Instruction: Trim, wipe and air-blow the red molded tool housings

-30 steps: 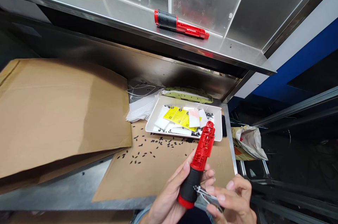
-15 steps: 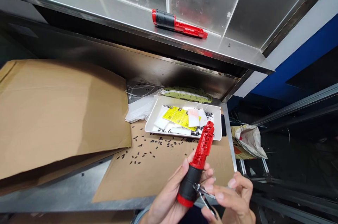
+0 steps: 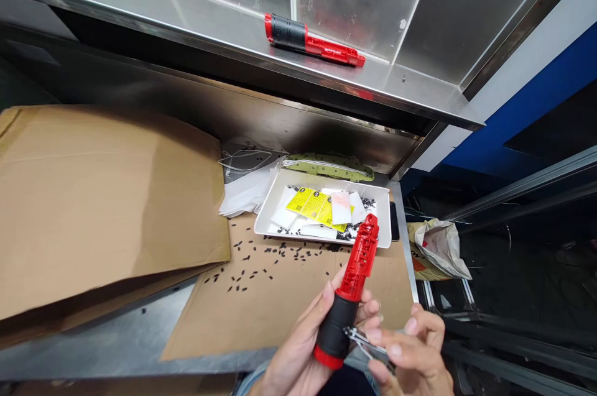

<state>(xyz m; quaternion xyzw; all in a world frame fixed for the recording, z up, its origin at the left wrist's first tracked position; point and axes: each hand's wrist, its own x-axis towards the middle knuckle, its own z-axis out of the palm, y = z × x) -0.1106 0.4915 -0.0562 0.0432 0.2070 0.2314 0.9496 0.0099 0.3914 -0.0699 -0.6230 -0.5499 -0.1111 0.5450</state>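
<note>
1. Landmark: the white tray [image 3: 273,200], standing at the far side of the brown cardboard sheet [image 3: 224,321].
2. Your left hand [image 3: 298,346] grasps the red and black casing [image 3: 338,321] by its black sleeve, thumb on one side, fingertips showing on the other. You hold it on the near side of the tray; its red open end points away from you and overlaps the tray's near right part in this view.
3. Your right hand [image 3: 415,359], near side and right of the tray, pinches a small metal tool [image 3: 351,334] between thumb and fingers. Its tip is at the sleeve's right side, near the red end cap; whether it touches is too small to tell.
4. In the tray: a yellow label sheet [image 3: 310,204], white blocks [image 3: 341,208] and small black pieces.
5. On the near side of the tray, more black bits [image 3: 252,278] lie scattered over the cardboard.
6. Just behind the tray: a green pouch [image 3: 326,167]. Just left of it: white papers [image 3: 247,191]; further left, a large cardboard box [image 3: 102,191].
7. Right of the tray, beyond the table edge: a paper bag [image 3: 441,250].
8. Above and behind the tray, a second casing [image 3: 288,33] lies on the metal shelf [image 3: 224,26].
</note>
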